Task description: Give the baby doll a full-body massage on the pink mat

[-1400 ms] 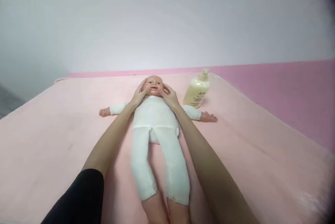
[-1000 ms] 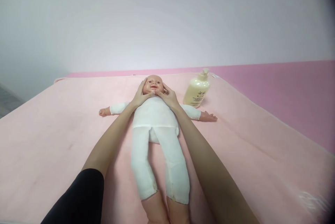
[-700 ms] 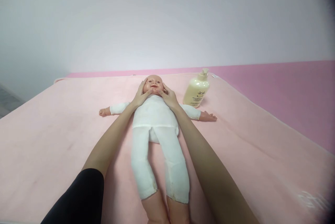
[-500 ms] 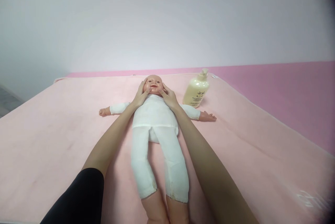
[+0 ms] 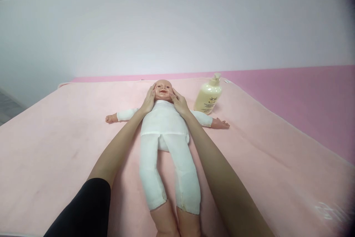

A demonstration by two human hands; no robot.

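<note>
- Pink fleece blanket (image 5: 55,144) covers the surface, and a baby doll (image 5: 164,126) in a white suit lies on its back in the middle of it, arms spread to either side.
- Doll's long axis runs straight away from the person: bare feet nearest the camera, head (image 5: 163,90) at the far end.
- Left hand (image 5: 149,101) lies open against the left side of the doll's head, fingers flat along the cheek, gripping nothing.
- Right hand (image 5: 179,103) mirrors it on the other side, open too, fingertips at the cheek and jaw; the thumbs seem to rest near the chin, though at this distance that is hard to make out.
- Both forearms reach out along the doll's body, one on each side, so the head sits between the two palms and about equally close to each.
- Cream pump bottle (image 5: 208,96) stands upright beyond the doll's outstretched arm, nearer the right hand but apart from it.
- White wall (image 5: 177,26) closes the far side.
</note>
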